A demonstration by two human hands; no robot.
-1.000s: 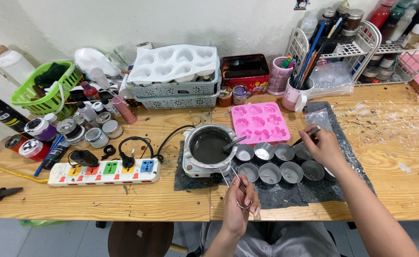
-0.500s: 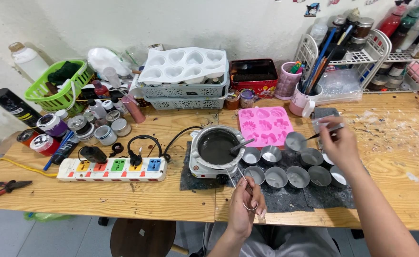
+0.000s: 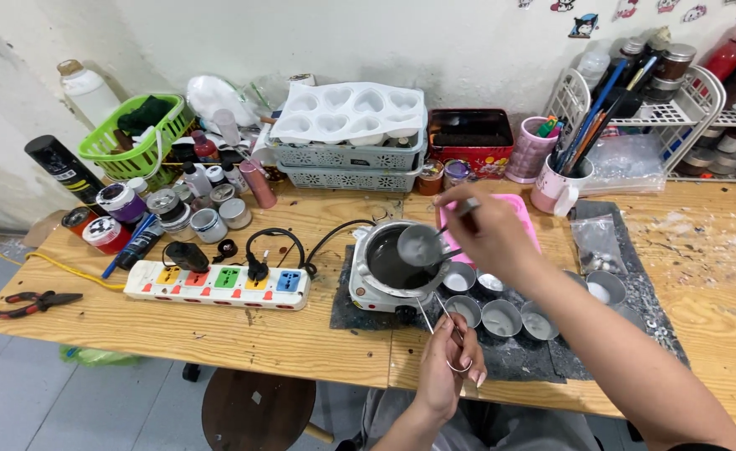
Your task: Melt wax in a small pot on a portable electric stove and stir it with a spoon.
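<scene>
My right hand point(image 3: 492, 240) holds a thin metal tool that grips a small round metal cup point(image 3: 419, 245), tilted just above the dark liquid in a metal pot point(image 3: 371, 266) on a small white heater. My left hand point(image 3: 451, 364) rests near the table's front edge, closed on long metal tweezers point(image 3: 431, 320) whose tips point toward the pot. Several more small metal cups point(image 3: 502, 317) stand on a black mat point(image 3: 520, 361) to the right of the pot. A pink mould point(image 3: 518, 203) lies behind my right hand, mostly hidden by it.
A power strip point(image 3: 218, 284) with a plugged cable lies left of the pot. Pliers point(image 3: 38, 302) lie at the far left. Jars, a green basket point(image 3: 134, 146), a white heart mould point(image 3: 351, 113), a mug of brushes point(image 3: 556, 190) and a wire rack line the back. A stool point(image 3: 259, 411) stands below.
My right hand lifted one cup from the group and carried it left, from beside the pink mould to above the pot. The left hand kept the tweezers in place.
</scene>
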